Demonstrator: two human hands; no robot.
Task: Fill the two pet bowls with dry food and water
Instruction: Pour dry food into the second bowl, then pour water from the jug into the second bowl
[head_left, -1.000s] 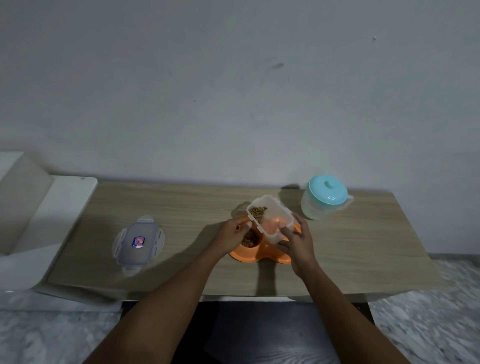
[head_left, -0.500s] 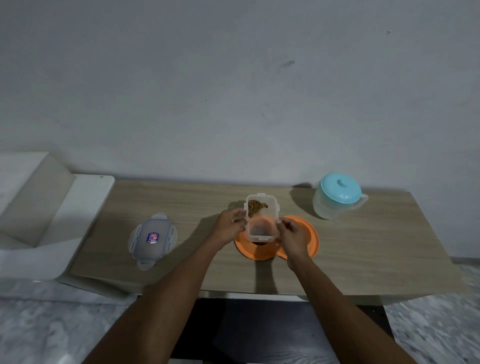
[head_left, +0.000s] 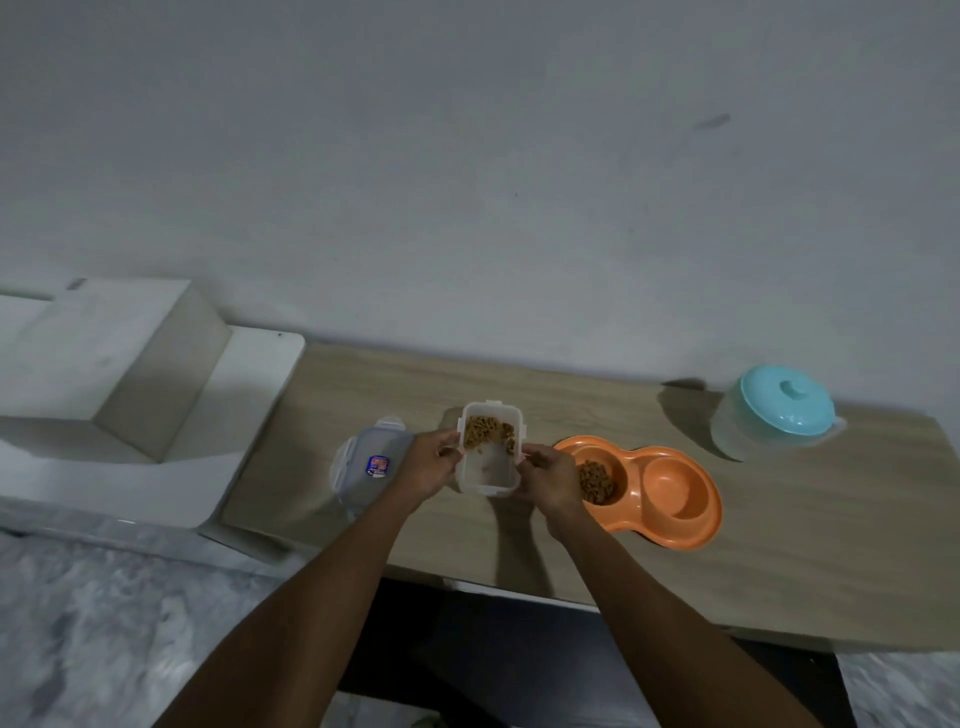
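We hold the clear food container between both hands above the wooden surface — the left hand grips its left wall, the right hand its right wall, fingers pressed against the plastic. Dry food sits bunched at the container's far end. Just to our right lies the orange double pet bowl: its left cup holds kibble, its right cup is dry. The container's lid lies partly behind our left hand, and the teal-lidded water jug stands well apart at the far right.
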